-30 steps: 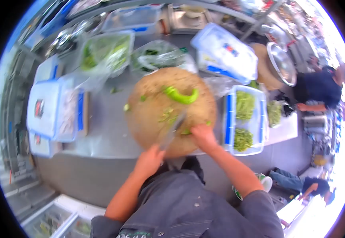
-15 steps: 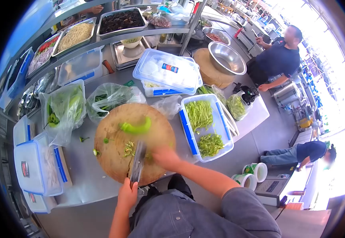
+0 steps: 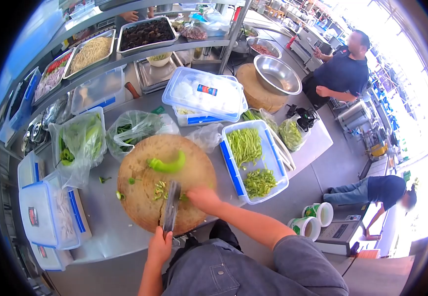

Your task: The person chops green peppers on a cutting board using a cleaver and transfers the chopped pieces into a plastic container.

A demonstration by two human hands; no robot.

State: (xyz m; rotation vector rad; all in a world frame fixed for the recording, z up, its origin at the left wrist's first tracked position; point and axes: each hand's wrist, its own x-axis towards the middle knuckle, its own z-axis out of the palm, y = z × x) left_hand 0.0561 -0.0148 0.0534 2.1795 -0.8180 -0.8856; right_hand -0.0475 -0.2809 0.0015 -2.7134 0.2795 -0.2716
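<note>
My left hand [image 3: 160, 245] is closed around the handle of a cleaver [image 3: 171, 204], its blade standing on edge over the round wooden chopping board [image 3: 137, 209]. Just right of the blade, my right hand [image 3: 204, 200] presses down with curled fingers on a green pepper [image 3: 184, 197], mostly hidden under the fingertips. Left of the blade lie small chopped pepper pieces [image 3: 160, 190]. A whole, curved green pepper [image 3: 167, 165] rests farther back on the board. Cut-off stem ends [image 3: 120, 196] lie near the board's left edge.
A clear box [image 3: 283, 186] right of the board holds two heaps of sliced greens. Bagged peppers [image 3: 83, 143] and lidded boxes [image 3: 36, 212] stand left. Behind are a lidded box [image 3: 204, 96], a steel bowl [image 3: 278, 74] and a tray shelf [image 3: 145, 52]. Two people [image 3: 339, 74] are at right.
The cleaver blade and my right hand are sharper than before and have shifted only slightly. The standing person at the right has lowered one arm a little differently. The whole pepper stays put.
</note>
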